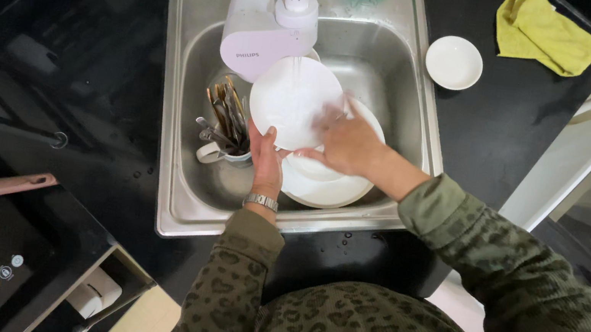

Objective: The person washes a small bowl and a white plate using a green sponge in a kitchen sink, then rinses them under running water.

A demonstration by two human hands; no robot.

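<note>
Rinsing a plate. My left hand (265, 160) grips the white plate (291, 100) by its lower rim, fingers closed on the edge, holding it tilted over the sink (182, 96) under the tap stream (296, 66). My right hand (345, 141) lies flat on its face, fingers spread. Best practice, I judge: rub in circles, rim held firm, above the stacked plates (323, 185).

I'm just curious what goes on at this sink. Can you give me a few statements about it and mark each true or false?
1. The left hand grips the round white plate at its lower rim. True.
2. The small white saucer lies inside the steel sink. False: it sits on the black counter beside it.
3. Water runs onto the plate. True.
4. The yellow cloth is in the right hand. False: it lies on the counter.
</note>
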